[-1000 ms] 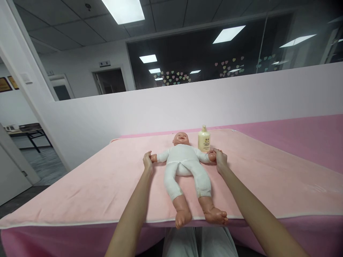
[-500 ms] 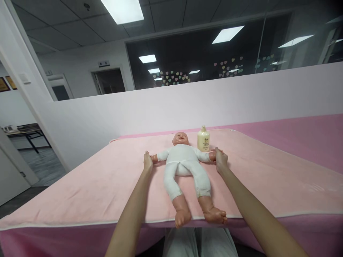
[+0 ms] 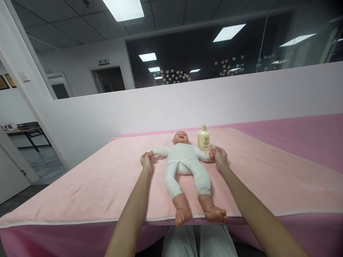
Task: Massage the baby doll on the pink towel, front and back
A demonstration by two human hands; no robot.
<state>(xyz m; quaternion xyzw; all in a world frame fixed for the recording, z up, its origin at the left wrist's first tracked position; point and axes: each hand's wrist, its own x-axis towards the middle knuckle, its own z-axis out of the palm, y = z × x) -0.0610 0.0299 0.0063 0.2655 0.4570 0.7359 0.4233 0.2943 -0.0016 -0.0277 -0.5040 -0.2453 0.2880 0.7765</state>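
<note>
A baby doll (image 3: 182,155) with a white cloth body lies on its back on a pink towel (image 3: 93,189), its feet toward me at the front edge. Its arms are stretched out to both sides. My left hand (image 3: 146,160) is closed around the doll's hand on the left. On the other side, my right hand (image 3: 221,157) grips the doll's other hand, fingers curled and partly hiding it. A pale yellow pump bottle (image 3: 204,139) stands upright just beyond the doll's arm on the right, close to my right hand but apart from it.
A white low wall (image 3: 171,107) with a glass window (image 3: 203,53) above runs behind the table. Darker pink cover (image 3: 308,139) shows beyond the towel. A door (image 3: 13,171) and a side table (image 3: 29,130) are at the left.
My left hand has moved slightly outward to the left with the doll's hand, and that doll arm is straighter and a little higher. My right hand has hardly moved.
</note>
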